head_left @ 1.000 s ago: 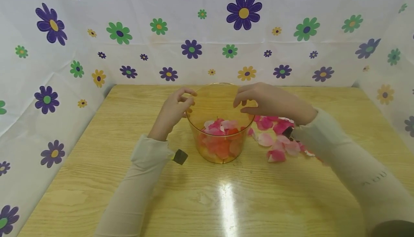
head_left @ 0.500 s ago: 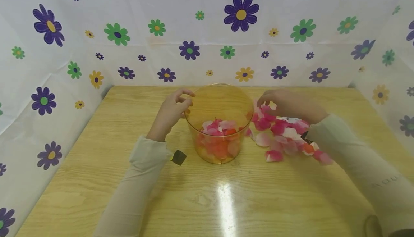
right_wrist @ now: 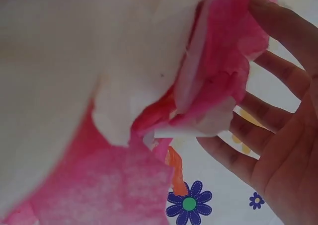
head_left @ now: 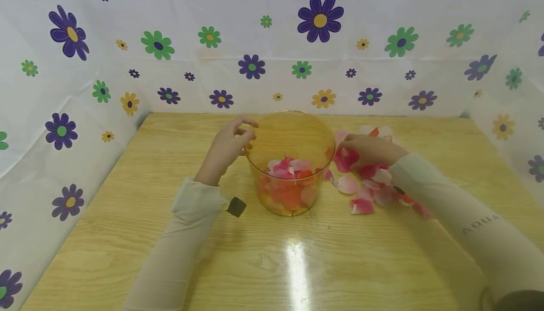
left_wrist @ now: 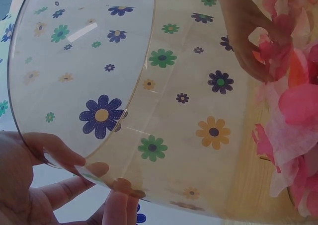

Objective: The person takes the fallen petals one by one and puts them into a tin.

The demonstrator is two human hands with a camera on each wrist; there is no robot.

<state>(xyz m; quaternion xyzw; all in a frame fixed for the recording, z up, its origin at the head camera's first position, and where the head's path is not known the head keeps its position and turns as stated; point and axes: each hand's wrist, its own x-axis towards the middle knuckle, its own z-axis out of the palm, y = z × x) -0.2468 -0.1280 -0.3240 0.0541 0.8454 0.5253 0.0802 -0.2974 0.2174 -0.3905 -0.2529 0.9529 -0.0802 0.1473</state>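
Observation:
A clear amber plastic bucket [head_left: 289, 134] stands upright on the wooden table, with pink, white and red flower petals [head_left: 289, 165] heaped inside its lower part. My left hand [head_left: 228, 143] grips the bucket's left rim; in the left wrist view the thumb lies over the rim and the fingers are on the other side of the wall. On the right, my right hand [head_left: 369, 148] reaches down into loose petals [head_left: 348, 184] beside the bucket. Its thumb and fingers close around some pink petals [right_wrist: 223, 61] in the right wrist view, where near petals hide part of the fingertips.
More scattered petals [head_left: 384, 193] lie under and in front of the right forearm. White cloth [head_left: 272, 32] printed with purple, green and yellow flowers hangs behind and at both sides of the table [head_left: 170, 254]. A small dark square [head_left: 236, 206] sits by the left cuff.
My right hand has moved from above the bucket's right rim out to the loose petals and down among them. The left hand has stayed on the rim, and the bucket stands in place.

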